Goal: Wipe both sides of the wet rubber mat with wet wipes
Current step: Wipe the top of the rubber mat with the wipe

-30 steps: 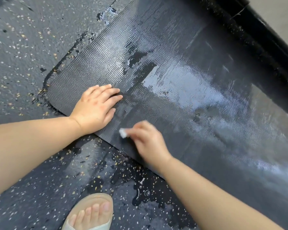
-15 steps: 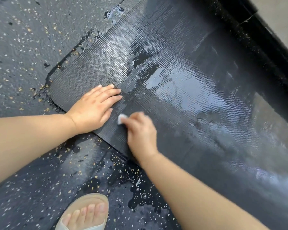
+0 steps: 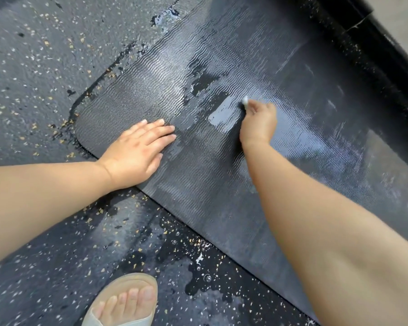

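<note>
Two hands: both are on the rubber mat, which lies flat on the floor and reaches from the centre out to 3 o'clock.
Left hand: wide and flat, fingers straight and close together, palm pressing the mat near its rounded corner at 9 o'clock.
Right hand: fingers curled round a small white wet wipe; only a bit of it shows at the fingertips, touching the mat toward 1 o'clock from the centre.
Arms: the left forearm enters from 9 o'clock, and the right from 5 o'clock, stretched forward.
Mat surface: dark, wavy ribs, shining wet; a water patch lies just beside the wipe, at its 8 o'clock.
Floor: dark, speckled, with wet patches near 6 o'clock.
Foot: in a pale sandal at 6 o'clock, standing on the floor.
Border: black and raised, beyond the mat at 1 o'clock.
</note>
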The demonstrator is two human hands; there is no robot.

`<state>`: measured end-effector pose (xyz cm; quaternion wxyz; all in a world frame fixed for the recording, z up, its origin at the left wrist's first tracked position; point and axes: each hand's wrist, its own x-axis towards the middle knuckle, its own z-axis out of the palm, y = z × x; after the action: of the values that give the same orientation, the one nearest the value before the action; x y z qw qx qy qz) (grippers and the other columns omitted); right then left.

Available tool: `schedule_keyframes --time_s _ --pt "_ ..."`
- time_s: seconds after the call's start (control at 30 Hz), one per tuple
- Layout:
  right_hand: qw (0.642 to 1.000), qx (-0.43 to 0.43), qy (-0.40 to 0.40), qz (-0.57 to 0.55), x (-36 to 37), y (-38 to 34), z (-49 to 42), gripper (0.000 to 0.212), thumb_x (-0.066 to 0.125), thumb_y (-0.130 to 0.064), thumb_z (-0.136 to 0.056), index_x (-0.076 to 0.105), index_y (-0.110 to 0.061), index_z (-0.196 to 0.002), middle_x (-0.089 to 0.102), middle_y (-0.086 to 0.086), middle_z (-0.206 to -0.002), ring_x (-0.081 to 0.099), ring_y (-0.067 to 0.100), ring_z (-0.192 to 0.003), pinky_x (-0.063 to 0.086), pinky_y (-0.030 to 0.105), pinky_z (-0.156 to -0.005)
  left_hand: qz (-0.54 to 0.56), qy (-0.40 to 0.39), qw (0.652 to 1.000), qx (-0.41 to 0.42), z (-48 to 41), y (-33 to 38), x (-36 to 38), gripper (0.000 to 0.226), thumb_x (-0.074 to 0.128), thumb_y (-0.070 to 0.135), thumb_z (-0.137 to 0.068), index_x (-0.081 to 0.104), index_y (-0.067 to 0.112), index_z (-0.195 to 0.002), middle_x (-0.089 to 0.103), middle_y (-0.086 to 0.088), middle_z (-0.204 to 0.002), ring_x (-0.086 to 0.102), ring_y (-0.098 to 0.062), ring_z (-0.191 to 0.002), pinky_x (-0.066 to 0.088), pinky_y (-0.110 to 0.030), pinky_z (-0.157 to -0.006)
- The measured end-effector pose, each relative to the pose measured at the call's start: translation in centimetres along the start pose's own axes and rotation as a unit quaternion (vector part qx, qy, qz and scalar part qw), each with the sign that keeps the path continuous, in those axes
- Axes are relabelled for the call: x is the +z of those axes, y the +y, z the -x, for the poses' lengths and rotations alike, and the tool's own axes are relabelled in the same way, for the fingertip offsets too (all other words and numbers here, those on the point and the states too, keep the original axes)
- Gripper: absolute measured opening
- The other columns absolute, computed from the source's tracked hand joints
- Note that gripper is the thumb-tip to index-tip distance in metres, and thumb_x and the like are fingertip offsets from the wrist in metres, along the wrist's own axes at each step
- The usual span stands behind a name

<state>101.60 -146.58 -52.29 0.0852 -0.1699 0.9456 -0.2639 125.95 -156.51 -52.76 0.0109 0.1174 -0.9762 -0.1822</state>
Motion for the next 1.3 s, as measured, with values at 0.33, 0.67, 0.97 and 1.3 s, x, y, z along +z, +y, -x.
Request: schedule_keyframes --time_s 0.33,0.67,0.97,1.3 --pt "0.888 -0.356 -0.283 -0.064 -0.7 -0.4 18.2 0.024 0.062 0.003 -0.082 0.074 -0.011 -0.098 0.060 0.012 -0.084 0.059 0.030 -0.076 0.050 0.032 -0.069 -0.027 0.011 0.999 -0.029 1.2 -1.4 -0.3 0.052 0.033 0.033 -0.090 0.061 0.006 -0.124 0.056 -0.011 -0.132 0.051 -0.035 -0.124 0.037 -0.049 -0.102" --pt "0.997 -0.043 -0.063 0.034 0.3 -1.8 -1.5 0.027 0.047 -0.025 -0.098 0.064 -0.019 -0.118 0.053 0.010 -0.116 0.054 0.023 -0.104 0.031 0.019 -0.076 -0.015 0.002 1.000 -0.024 1.2 -1.4 -1.2 0.052 0.032 0.028 -0.087 0.062 0.004 -0.122 0.058 -0.011 -0.130 0.052 -0.036 -0.122 0.038 -0.050 -0.102" --pt "0.896 -0.364 -0.253 0.034 1.5 -3.0 16.0 0.018 0.063 -0.007 -0.082 0.073 -0.019 -0.092 0.059 0.008 -0.087 0.058 0.031 -0.078 0.047 0.032 -0.065 0.019 -0.001 0.998 -0.064 1.7 -1.9 -1.1 0.057 0.033 0.032 -0.085 0.059 -0.002 -0.123 0.057 -0.018 -0.129 0.049 -0.038 -0.124 0.040 -0.051 -0.101" --pt "0.992 -0.117 -0.052 0.004 -0.6 -1.9 2.7 0.022 0.053 -0.009 -0.093 0.070 -0.013 -0.106 0.057 0.014 -0.105 0.055 0.025 -0.099 0.027 0.010 -0.072 0.029 -0.026 0.997 -0.068 1.8 -1.7 -1.4 0.059 0.030 0.033 -0.085 0.058 -0.001 -0.124 0.054 -0.016 -0.132 0.046 -0.036 -0.127 0.039 -0.051 -0.103"
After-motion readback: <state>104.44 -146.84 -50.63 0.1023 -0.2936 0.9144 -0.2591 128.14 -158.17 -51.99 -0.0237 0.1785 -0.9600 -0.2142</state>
